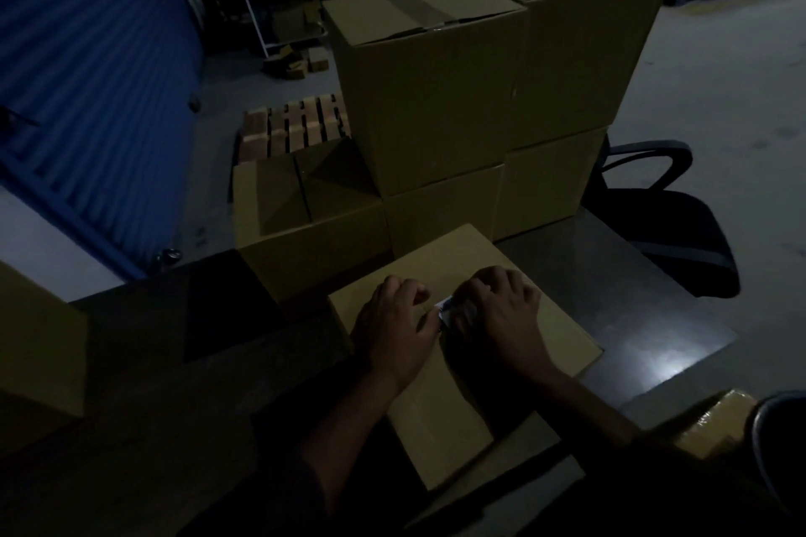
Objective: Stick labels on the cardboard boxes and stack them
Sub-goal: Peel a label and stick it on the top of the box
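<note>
A small pale paper label (445,306) is held between the two hands on the top face of the closed brown cardboard box (440,262) that lies nearest on the dark table (654,331); the left hand (392,329) is seen with its fingers curled at the label's left edge, and the right hand (501,312) is laid over its right part with fingers bent, though whether the label is pinched or only pressed flat cannot be told in the dim light. Should the label be lowered unevenly, a crease or a crooked set is judged likely, and a corner could be left lifted if the pressing is not carried across the whole patch. The box overhangs the near table edge slightly, so a hard push could shift it. Behind it, a stack of tall taped brown cartons (436,100) stands close; careless lifting toward that stack could knock the upper ones. No print on the label or on any carton can be read, and no brand is made out
</note>
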### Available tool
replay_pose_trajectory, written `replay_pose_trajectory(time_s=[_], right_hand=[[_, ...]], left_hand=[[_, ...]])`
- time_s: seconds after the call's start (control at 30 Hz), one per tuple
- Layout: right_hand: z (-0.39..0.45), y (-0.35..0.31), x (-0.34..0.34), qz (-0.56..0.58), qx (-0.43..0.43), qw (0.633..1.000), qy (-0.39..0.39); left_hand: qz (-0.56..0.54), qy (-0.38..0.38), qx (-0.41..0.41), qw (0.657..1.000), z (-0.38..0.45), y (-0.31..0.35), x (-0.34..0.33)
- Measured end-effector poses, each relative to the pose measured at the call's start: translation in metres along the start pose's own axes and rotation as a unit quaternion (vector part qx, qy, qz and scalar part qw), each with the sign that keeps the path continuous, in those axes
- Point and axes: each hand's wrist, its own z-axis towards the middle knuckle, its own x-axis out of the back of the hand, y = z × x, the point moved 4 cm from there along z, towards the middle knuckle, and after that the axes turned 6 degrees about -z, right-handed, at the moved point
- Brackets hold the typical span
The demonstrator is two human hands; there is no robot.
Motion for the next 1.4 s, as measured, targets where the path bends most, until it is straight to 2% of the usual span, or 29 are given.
replay_pose_trajectory(time_s=[0.37, 0.67, 1.2, 1.4], right_hand=[[0.01, -0.005, -0.005, 0.014, 0.056, 0.996, -0.067], [0.01, -0.012, -0.003, 0.031, 0.075, 0.995, -0.058], [0.005, -0.006, -0.003, 0.046, 0.043, 0.997, -0.043], [0.0, -0.005, 0.0, 0.07, 0.039, 0.997, -0.008]], left_hand=[[-0.019, -0.006, 0.008, 1.0, 0.0, 0.0, 0.0], [-0.023, -0.011, 0.012, 1.0, 0.0, 0.0, 0.0], [-0.016, 0.003, 0.004, 1.0, 0.0, 0.001, 0.001], [-0.013, 0.006, 0.009, 1.0, 0.0, 0.001, 0.001]])
